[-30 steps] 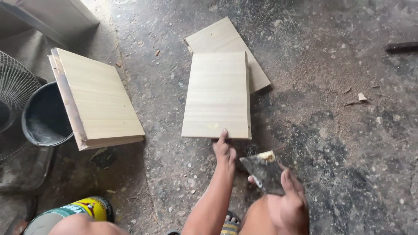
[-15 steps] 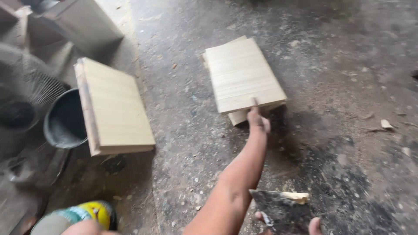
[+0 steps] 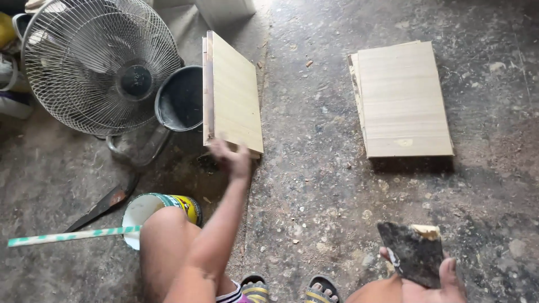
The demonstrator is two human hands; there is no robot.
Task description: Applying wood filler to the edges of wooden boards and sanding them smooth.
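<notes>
The left hand (image 3: pixel 233 160) reached the near edge of the pale board stack (image 3: pixel 233 92), blurred, grip impossible to judge. At nine o'clock sat a dark bucket (image 3: pixel 179 101) and floor fan (image 3: pixel 101 62). The right hand (image 3: pixel 424 280) clutched a dark scraper (image 3: pixel 412 252). Another board stack (image 3: pixel 401 101) lay at two o'clock. A paint tin (image 3: pixel 160 210) showed a whitish inside.

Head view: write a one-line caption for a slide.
Left hand grips the near edge of a stack of wooden boards beside a floor fan while the right hand holds a dark scraper.
</notes>
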